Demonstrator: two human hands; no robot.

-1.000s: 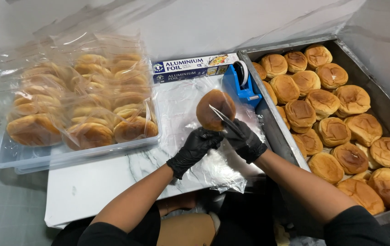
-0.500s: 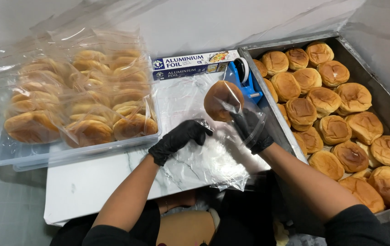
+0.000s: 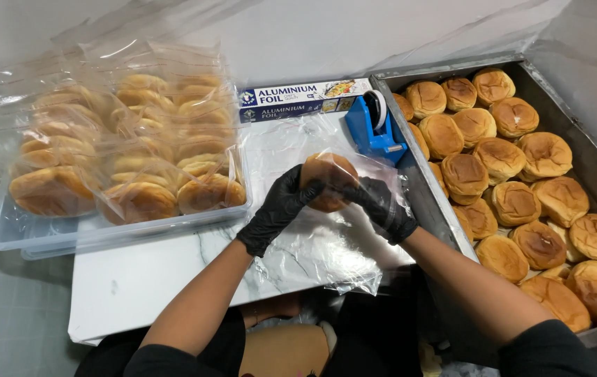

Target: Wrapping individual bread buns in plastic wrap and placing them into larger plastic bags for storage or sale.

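Note:
Both my hands wear black gloves and meet on one golden bun inside a clear plastic bag, held above a stack of flat clear bags on the white board. My left hand grips the bun's left side. My right hand grips the bag and bun from the right. A blue tape dispenser stands just behind the bun.
A metal tray on the right holds several loose buns. On the left a clear tub holds several bagged buns. A long foil box lies at the back of the board.
My left hand has come back up from the board to the bun. The bun has come down and towards me, and both hands now close on it.

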